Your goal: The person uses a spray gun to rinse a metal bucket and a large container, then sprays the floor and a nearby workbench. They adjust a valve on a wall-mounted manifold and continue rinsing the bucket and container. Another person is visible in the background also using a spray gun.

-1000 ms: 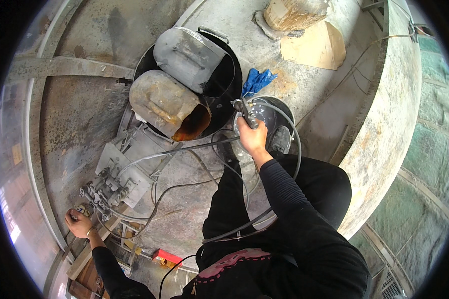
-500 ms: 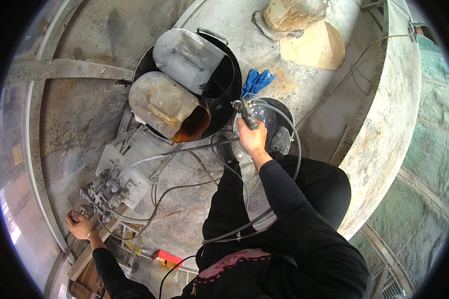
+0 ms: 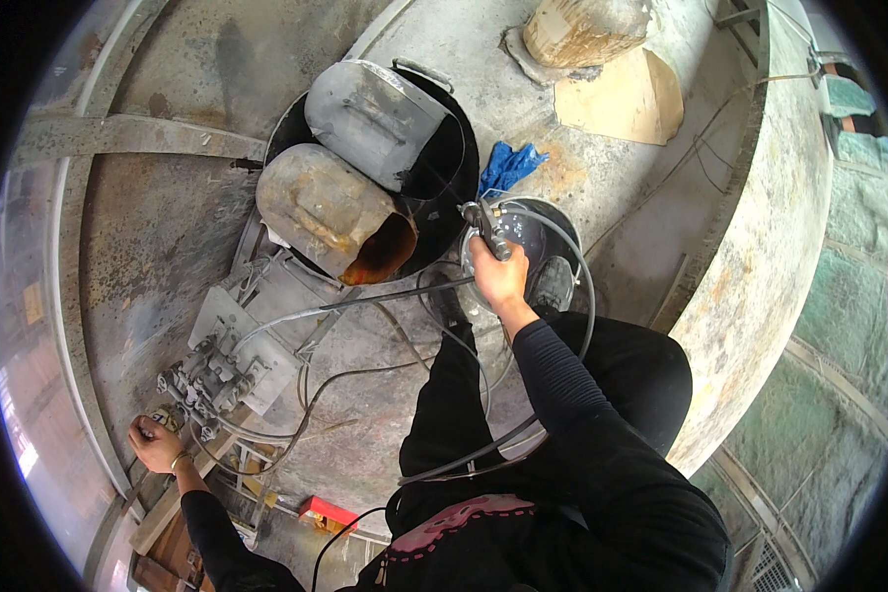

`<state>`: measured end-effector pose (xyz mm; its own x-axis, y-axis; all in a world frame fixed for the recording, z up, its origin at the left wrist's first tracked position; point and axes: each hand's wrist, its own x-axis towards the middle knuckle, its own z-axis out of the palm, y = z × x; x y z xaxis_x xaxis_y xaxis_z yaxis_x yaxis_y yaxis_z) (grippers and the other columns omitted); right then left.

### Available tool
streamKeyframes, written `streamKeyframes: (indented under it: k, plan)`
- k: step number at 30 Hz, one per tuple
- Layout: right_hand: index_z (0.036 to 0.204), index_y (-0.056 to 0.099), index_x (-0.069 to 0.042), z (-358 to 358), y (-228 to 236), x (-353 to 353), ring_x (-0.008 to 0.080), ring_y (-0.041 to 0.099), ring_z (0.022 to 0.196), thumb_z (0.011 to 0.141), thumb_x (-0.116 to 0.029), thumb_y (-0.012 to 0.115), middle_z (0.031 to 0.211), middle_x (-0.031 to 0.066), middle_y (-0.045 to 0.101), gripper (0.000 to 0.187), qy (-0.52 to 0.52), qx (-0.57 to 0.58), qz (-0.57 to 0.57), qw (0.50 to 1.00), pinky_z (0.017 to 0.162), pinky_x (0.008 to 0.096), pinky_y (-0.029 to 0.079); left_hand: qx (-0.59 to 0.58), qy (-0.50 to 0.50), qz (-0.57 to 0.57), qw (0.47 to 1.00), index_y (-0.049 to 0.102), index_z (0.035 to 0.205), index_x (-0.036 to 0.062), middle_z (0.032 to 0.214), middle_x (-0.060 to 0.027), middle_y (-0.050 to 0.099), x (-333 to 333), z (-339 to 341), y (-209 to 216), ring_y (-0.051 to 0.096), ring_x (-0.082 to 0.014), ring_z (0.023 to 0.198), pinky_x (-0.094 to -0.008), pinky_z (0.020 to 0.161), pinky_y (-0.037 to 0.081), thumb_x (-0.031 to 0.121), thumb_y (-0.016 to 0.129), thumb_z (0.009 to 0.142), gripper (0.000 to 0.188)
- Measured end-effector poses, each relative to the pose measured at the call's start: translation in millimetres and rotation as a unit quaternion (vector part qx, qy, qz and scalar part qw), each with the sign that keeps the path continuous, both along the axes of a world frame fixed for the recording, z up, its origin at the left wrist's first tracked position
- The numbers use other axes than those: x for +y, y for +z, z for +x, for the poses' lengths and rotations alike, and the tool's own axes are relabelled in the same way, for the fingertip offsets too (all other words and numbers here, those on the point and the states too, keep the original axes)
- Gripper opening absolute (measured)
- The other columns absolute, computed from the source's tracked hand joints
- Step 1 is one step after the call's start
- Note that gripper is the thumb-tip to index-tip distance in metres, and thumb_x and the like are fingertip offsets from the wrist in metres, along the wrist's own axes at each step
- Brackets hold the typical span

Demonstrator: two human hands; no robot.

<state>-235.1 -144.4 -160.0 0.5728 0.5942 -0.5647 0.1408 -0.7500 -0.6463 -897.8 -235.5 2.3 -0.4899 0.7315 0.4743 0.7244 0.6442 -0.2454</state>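
A spray gun (image 3: pixel 485 227) is in my right hand (image 3: pixel 500 276), whose fingers wrap its handle. The gun hangs over an open bucket (image 3: pixel 574 219) with dark grey liquid inside, and a grey hose (image 3: pixel 590 296) loops from it past my right arm. Far out to the left, my left hand (image 3: pixel 156 448) is closed on a small dark knob beside a round gauge-like fitting (image 3: pixel 171 416). My fingers partly cover that knob. Next to it sits a grimy pump unit with valves (image 3: pixel 212 375), coated in grey residue.
A black drum (image 3: pixel 454 212) holds two grey, open-ended containers (image 3: pixel 370 123). Blue cloth or glove (image 3: pixel 509 166) lies near the bucket. Hoses (image 3: pixel 350 373) cross the stained floor around my feet. A curved wall (image 3: pixel 760 266) rises at right; a red box (image 3: pixel 328 515) sits low.
Hardly anything differs. The whole view shifts very slightly; both hands keep their places and their grips.
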Motion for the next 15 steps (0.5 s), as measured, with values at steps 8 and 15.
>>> streamKeyframes:
  k: [8, 15]
  plan:
    - [0.095, 0.078, 0.004, 2.0, -3.6, -0.6, 0.0433, 0.076, 0.092, 0.086, -0.042, 0.074, 0.085, 0.0275, 0.076, 0.046, 0.001, 0.0, -0.007, 1.0, 0.089, 0.0484, 0.056, -0.002, -0.009, 0.001, 1.0, 0.075, 0.111, 0.0195, 0.114, -0.0056, 0.074, -0.8, -1.7, 0.0, 0.071, -0.0361, 0.099, -0.051, 0.079, 0.054, 0.038, 0.058, 0.102, 0.027]
    - [0.094, 0.077, 0.003, 0.1, -5.1, -3.1, 0.0448, 0.076, 0.093, 0.086, -0.041, 0.075, 0.086, 0.0281, 0.075, 0.045, -0.009, -0.011, 0.02, 1.0, 0.089, 0.0494, 0.055, 0.005, -0.008, 0.001, 1.0, 0.076, 0.111, 0.0193, 0.112, -0.0065, 0.074, -0.8, -4.9, -1.0, 0.071, -0.0355, 0.099, -0.0496, 0.079, 0.054, 0.036, 0.06, 0.102, 0.025]
